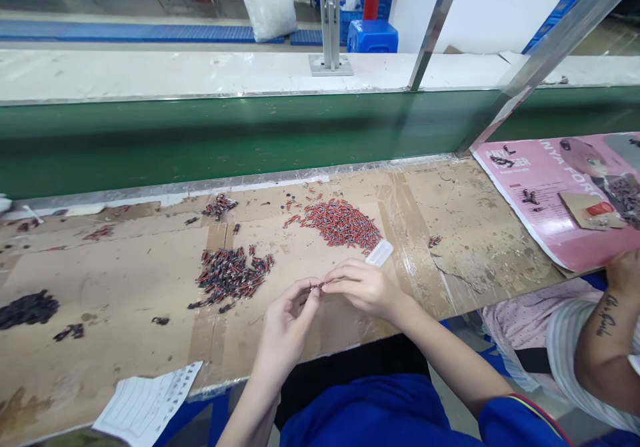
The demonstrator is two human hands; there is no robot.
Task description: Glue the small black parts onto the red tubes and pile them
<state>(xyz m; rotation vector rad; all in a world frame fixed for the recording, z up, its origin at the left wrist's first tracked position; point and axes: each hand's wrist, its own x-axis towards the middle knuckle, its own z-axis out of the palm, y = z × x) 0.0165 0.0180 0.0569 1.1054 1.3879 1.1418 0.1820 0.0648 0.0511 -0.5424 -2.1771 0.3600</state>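
Observation:
My left hand [284, 327] and my right hand [367, 290] meet over the front of the cardboard-covered table. Both are closed, pinching one small dark part [319, 286] between their fingertips; its exact kind is too small to make out. Just beyond them lies a heap of small red pieces with metallic bits [343, 224]. A small translucent plastic tray [380, 254] rests at that heap's near right edge, close to my right hand. Left of my hands is a pile of black-and-red parts [233, 275]. Farther left sits a pile of black pieces [29, 309].
Behind the table runs a green belt [200, 134] with a metal post [330, 27] beyond. A printed paper sheet [150, 400] overhangs the front edge. At right, a co-worker's forearm [605, 334] is beside a pink poster [540, 214] holding more small parts.

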